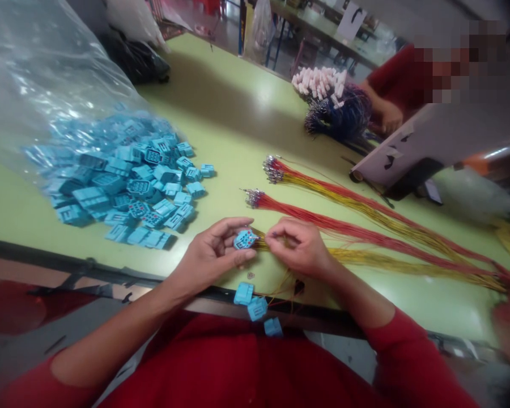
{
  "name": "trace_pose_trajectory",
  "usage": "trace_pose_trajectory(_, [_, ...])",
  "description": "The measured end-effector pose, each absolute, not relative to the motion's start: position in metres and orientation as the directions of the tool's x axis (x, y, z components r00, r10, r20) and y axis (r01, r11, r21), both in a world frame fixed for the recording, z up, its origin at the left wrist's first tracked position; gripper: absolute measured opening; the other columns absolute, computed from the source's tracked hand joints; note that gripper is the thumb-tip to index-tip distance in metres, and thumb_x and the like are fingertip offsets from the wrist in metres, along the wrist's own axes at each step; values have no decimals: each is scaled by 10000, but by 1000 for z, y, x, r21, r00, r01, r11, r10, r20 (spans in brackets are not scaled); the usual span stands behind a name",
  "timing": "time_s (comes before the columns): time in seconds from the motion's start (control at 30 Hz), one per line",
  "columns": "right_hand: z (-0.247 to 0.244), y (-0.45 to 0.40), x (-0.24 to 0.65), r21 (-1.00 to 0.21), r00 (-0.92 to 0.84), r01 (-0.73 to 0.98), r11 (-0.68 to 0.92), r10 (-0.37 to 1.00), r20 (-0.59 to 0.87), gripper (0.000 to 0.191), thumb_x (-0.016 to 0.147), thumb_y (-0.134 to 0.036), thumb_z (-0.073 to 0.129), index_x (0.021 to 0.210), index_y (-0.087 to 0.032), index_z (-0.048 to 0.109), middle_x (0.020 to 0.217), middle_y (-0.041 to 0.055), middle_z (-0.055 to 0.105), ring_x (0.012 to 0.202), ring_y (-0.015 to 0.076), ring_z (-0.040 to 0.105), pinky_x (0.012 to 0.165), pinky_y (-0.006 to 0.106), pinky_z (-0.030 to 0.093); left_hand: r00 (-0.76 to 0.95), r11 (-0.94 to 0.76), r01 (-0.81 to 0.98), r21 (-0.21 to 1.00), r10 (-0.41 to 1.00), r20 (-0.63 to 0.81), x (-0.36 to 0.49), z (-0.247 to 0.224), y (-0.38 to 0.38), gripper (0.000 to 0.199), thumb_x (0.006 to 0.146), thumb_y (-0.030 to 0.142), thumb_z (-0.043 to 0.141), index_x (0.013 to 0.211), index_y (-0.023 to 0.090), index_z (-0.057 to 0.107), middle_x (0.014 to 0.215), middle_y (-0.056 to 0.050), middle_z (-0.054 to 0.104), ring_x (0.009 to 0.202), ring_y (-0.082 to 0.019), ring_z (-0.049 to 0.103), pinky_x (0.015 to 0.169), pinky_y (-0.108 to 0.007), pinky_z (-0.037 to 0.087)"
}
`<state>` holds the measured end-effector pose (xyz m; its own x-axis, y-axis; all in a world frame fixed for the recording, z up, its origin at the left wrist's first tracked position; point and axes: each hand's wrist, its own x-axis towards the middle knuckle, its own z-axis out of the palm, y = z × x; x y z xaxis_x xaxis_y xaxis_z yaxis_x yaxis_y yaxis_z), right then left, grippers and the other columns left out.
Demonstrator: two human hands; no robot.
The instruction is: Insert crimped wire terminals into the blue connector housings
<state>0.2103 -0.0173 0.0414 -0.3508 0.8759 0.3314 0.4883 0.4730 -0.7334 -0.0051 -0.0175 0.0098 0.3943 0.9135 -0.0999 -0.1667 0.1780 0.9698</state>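
My left hand (215,246) is closed around a light blue connector housing (245,239), its holed face with red spots turned to the right. Close beside that face, the fingertips of my right hand (301,243) pinch a thin wire (259,237) whose metal tip is at the housing; how deep it sits cannot be seen. Below the hands, a blue connector (243,293) and two more lie or hang at the table's front edge with thin wires beside them. A red wire bundle (306,214) and a yellow wire bundle (365,258) run rightward past my right hand.
A heap of blue connectors (140,186) spills from a clear plastic bag (68,68) on the green table (221,96). Another red and yellow bundle (344,195) lies farther back. Beyond are dark wires with white connectors (318,83), an upright panel (420,141) and a co-worker's hand (391,118).
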Motion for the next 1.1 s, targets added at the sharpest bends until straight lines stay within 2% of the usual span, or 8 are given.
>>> trace_pose_trajectory(0.17, [45,-19,211,-686,-350,528,501,864,362,110,899,-225,628,802,-197,672,732,16,677,614,115,561,576,257,436,374,99,-214,972,927,-12,-4,5,-18,343,823,282,806,1029,184,550,849,-19,720,649,-120,688,606,-222,604])
trace_pose_trajectory(0.33, [46,-18,212,-650,-397,510,563,825,402,115,909,-202,622,805,-185,667,723,15,660,623,114,569,592,253,440,375,119,-107,987,924,-71,-8,10,-20,389,833,342,797,1131,157,629,891,-59,759,671,-146,704,670,-275,632])
trace_pose_trajectory(0.5, [49,-19,213,-602,-433,550,579,814,387,146,925,-208,588,793,-193,650,714,5,641,619,111,553,587,248,422,352,57,-13,998,935,-49,-10,10,-21,395,855,351,774,1187,160,674,773,-23,728,618,-139,684,641,-257,607])
trace_pose_trajectory(0.6, [50,-19,214,-575,-451,575,582,812,370,136,911,-198,571,794,-196,641,702,-2,630,605,109,533,583,250,411,318,-128,88,988,944,94,-12,6,-21,351,873,352,760,1182,192,721,975,-64,733,668,-134,684,628,-247,583])
trace_pose_trajectory(0.67, [48,-19,214,-570,-462,577,585,809,363,123,892,-188,566,789,-199,632,692,-9,619,593,106,517,575,249,402,313,-254,173,952,930,191,-13,5,-21,326,892,354,747,1191,227,737,1102,-80,725,774,-153,697,692,-260,586])
trace_pose_trajectory(0.77, [45,-17,213,-587,-473,555,589,804,359,114,881,-191,560,788,-202,626,688,-14,610,581,101,503,562,248,390,340,-379,256,889,896,285,-15,6,-19,299,921,337,719,1208,256,738,1112,-76,743,924,-193,700,841,-303,580])
trace_pose_trajectory(0.87, [43,-17,213,-615,-477,540,574,811,338,110,878,-209,559,789,-208,623,694,-14,607,579,101,493,554,253,381,378,-421,264,868,873,309,-14,7,-19,287,935,316,694,1213,258,735,1116,-75,749,977,-204,700,891,-313,566])
trace_pose_trajectory(1.1, [39,-17,211,-691,-476,517,504,841,258,75,848,-215,575,780,-212,608,679,-31,567,596,102,456,565,254,362,423,-388,238,890,867,265,-7,3,-19,286,931,324,683,1201,247,735,1129,-77,751,1003,-213,701,923,-318,553])
